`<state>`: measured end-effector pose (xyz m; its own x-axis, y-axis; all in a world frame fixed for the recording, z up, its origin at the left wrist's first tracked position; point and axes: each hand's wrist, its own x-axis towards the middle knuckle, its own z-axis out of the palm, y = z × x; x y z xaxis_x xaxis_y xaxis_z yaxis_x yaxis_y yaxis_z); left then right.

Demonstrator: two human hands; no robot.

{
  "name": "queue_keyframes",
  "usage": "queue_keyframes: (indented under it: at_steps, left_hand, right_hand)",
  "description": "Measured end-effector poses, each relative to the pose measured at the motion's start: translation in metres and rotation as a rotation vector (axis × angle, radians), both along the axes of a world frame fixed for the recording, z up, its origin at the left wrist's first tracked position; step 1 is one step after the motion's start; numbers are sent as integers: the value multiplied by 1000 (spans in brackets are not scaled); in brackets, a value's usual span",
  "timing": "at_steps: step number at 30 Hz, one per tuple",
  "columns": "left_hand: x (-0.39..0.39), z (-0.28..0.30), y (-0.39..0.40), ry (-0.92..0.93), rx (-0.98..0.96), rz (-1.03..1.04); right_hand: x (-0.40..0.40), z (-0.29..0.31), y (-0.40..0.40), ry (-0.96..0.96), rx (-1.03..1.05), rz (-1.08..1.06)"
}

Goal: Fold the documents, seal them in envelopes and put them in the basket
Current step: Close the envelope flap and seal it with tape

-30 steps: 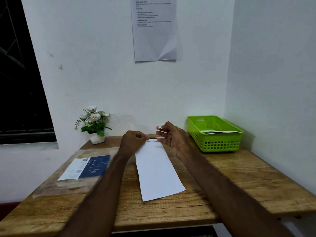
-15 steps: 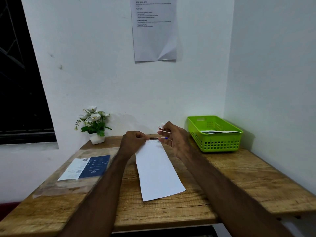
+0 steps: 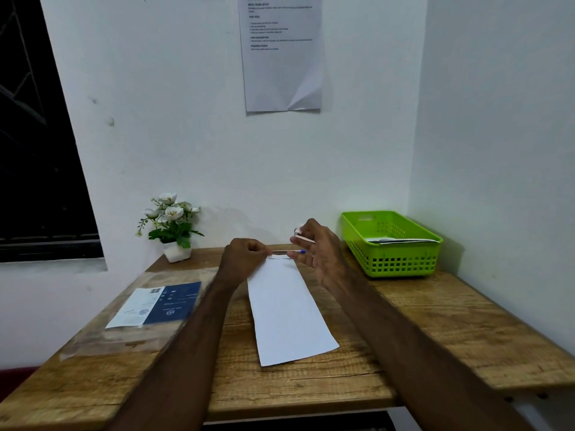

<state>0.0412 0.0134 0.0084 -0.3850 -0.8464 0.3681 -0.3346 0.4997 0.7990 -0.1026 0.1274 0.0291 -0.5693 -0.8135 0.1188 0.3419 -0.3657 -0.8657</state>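
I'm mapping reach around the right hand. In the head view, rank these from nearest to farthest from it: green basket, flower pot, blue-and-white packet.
From the right hand:
1. Green basket, just to its right.
2. Flower pot, left, by the wall.
3. Blue-and-white packet, far left, nearer the person.

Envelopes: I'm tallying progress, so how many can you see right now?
2 at least: one white envelope lies on the table under both hands, and white paper, seemingly one envelope, sits inside the green basket. The basket wall may hide more.

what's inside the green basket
White papers or envelopes lie flat inside the green basket, showing just above its rim. Its walls hide how many there are and whatever lies beneath.
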Motion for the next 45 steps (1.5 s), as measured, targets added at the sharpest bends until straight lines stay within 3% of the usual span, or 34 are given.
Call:
queue_keyframes:
  at_steps: [45]
  left_hand:
    - [1,-1,2,18,-5,-25]
  right_hand:
    - [11,7,9,26,38,-87]
